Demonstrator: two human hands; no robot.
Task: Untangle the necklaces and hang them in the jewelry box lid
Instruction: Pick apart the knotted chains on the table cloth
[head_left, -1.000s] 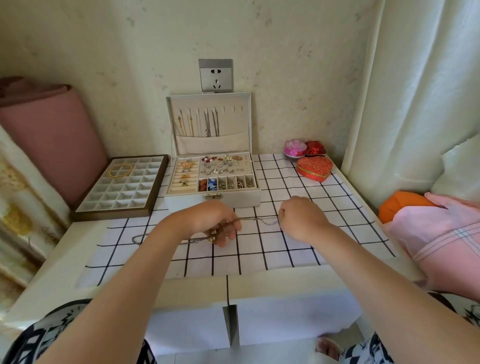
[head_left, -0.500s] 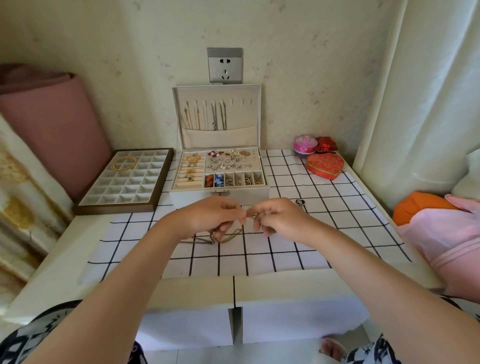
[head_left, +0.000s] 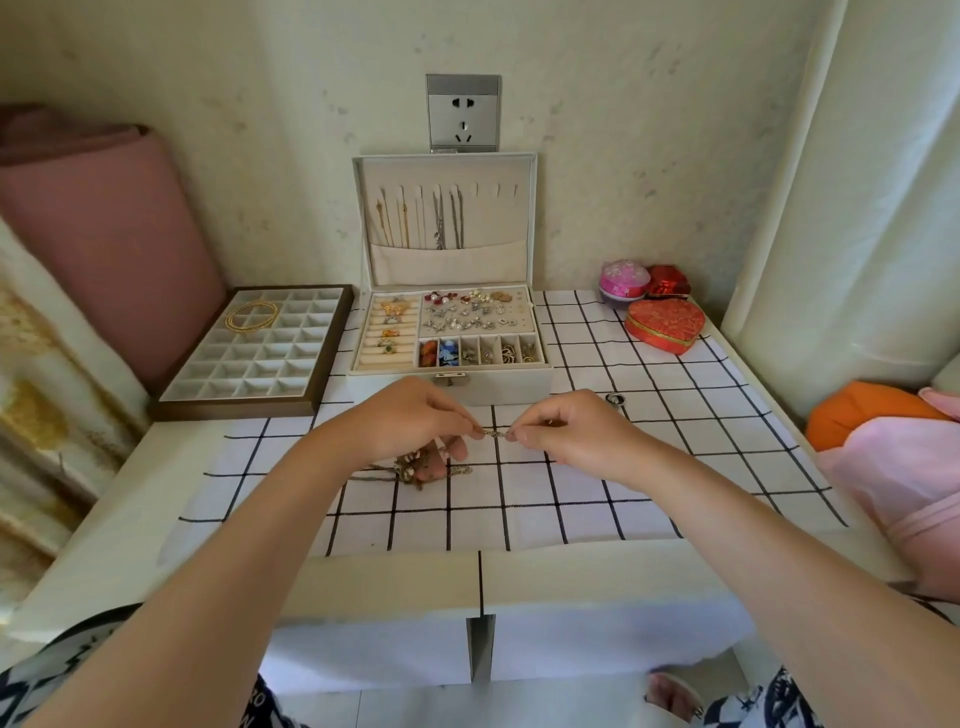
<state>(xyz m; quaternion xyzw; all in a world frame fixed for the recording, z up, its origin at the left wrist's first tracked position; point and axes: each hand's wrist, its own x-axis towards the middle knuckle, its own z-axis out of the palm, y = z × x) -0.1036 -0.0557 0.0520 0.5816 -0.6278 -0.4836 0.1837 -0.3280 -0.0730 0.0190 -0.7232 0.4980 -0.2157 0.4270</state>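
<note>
My left hand (head_left: 415, 421) and my right hand (head_left: 566, 431) pinch the two ends of a short stretch of necklace chain (head_left: 496, 433) just above the checked mat. Below my left hand the rest of the necklace, a bunched chain with small pendants (head_left: 415, 467), trails onto the mat. The white jewelry box (head_left: 452, 353) stands open behind my hands. Its upright lid (head_left: 447, 218) has a row of hooks, with several gold and silver necklaces (head_left: 421, 218) hanging into a fabric pocket.
A brown tray of small compartments (head_left: 249, 353) with gold bangles (head_left: 252, 316) lies left of the box. A small ring (head_left: 614, 399) lies on the checked mat (head_left: 649, 467). A red heart box (head_left: 665, 325) and two small boxes sit at the back right. A curtain hangs right.
My hands were apart with the chain stretched between them; they have come together in front of the box and lifted, now pinching a short section of chain between them.
</note>
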